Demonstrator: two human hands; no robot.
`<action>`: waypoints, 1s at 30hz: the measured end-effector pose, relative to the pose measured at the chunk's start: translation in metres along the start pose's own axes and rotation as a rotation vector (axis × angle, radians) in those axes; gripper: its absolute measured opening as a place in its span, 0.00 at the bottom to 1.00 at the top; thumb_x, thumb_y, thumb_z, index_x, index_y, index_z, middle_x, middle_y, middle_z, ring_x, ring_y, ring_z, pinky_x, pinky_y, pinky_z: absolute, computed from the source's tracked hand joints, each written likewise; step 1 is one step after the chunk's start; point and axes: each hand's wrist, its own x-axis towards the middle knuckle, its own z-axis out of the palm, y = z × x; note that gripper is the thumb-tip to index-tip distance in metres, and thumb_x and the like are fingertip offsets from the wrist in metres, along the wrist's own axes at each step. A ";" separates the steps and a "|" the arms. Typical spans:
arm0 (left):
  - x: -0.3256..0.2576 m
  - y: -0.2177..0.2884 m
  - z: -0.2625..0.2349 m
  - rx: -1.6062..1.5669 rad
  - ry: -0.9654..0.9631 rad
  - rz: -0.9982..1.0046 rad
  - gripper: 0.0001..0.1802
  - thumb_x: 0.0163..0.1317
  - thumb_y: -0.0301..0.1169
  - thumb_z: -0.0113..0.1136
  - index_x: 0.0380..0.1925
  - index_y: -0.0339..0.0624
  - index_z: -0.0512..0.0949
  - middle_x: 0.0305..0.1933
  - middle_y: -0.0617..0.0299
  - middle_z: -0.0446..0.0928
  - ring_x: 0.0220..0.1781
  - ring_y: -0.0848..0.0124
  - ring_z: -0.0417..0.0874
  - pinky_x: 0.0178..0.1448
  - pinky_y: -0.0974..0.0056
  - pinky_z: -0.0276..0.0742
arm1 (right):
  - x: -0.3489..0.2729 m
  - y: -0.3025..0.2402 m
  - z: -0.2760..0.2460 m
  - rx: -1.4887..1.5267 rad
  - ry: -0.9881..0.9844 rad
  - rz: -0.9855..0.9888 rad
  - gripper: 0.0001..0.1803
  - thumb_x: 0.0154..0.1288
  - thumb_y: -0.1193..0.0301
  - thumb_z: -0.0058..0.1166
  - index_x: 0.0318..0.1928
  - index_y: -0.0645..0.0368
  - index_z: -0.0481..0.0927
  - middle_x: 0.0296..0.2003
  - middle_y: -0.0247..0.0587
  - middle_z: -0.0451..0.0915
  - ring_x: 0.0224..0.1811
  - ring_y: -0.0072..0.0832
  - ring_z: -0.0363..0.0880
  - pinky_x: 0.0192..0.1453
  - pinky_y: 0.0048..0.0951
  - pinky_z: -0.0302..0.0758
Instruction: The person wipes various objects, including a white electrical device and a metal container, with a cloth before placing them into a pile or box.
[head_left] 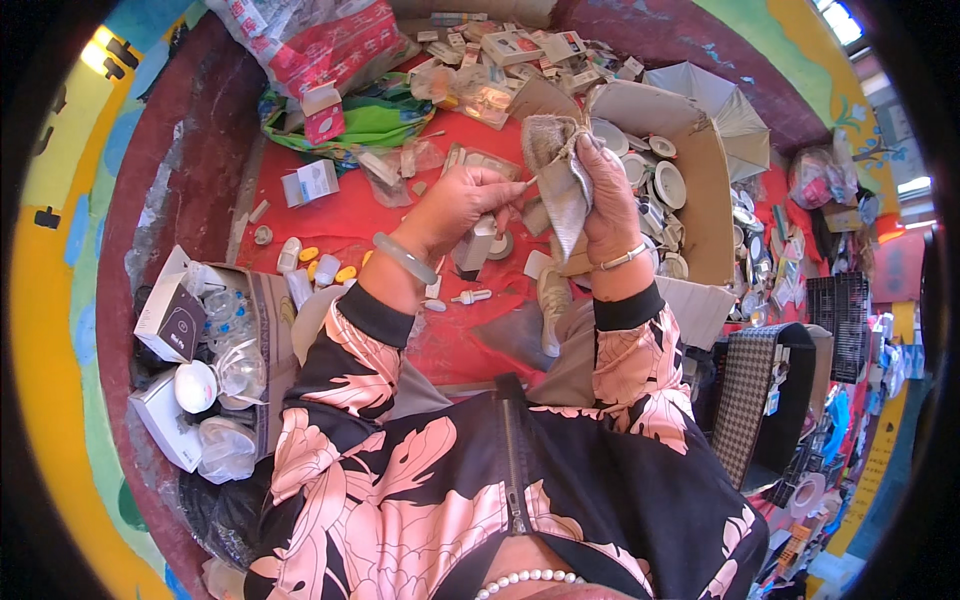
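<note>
Over a red mat [470, 345], a grey cloth [562, 178] is held up at centre frame, long axis near vertical, its loose end hanging toward the lap. The top is bunched in the right hand [606, 196], fingers closed around it, wrist raised, a bangle seen at the wrist. The cloth's edge is pinched by the left hand [455, 205], fingers narrowed to a tip grip, forearm angled up from lower left. A brown carton [700, 190] of round white fittings is seen just right of the hands. A small white box [312, 182] is lying on the mat upper left. A black-and-white box [172, 318] is seen far left.
</note>
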 end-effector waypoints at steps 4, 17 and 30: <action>0.000 -0.001 0.002 0.140 0.084 -0.015 0.13 0.61 0.36 0.55 0.24 0.36 0.77 0.15 0.64 0.73 0.15 0.77 0.72 0.21 0.74 0.67 | -0.002 -0.002 0.001 -0.053 0.047 -0.059 0.12 0.60 0.75 0.53 0.45 0.63 0.74 0.36 0.37 0.79 0.35 0.25 0.79 0.40 0.24 0.78; 0.002 -0.003 0.011 0.125 0.006 -0.022 0.13 0.60 0.34 0.55 0.22 0.36 0.77 0.15 0.66 0.73 0.16 0.80 0.70 0.22 0.75 0.64 | 0.010 0.021 -0.002 -0.181 0.374 -0.280 0.06 0.61 0.69 0.51 0.29 0.57 0.75 0.24 0.35 0.78 0.20 0.23 0.76 0.23 0.23 0.72; -0.008 0.002 -0.010 -0.048 0.171 0.048 0.11 0.61 0.33 0.53 0.25 0.36 0.75 0.15 0.65 0.72 0.15 0.78 0.71 0.22 0.73 0.68 | 0.031 -0.035 -0.074 0.077 0.519 -0.214 0.13 0.64 0.63 0.50 0.42 0.60 0.73 0.36 0.40 0.79 0.34 0.32 0.79 0.39 0.35 0.77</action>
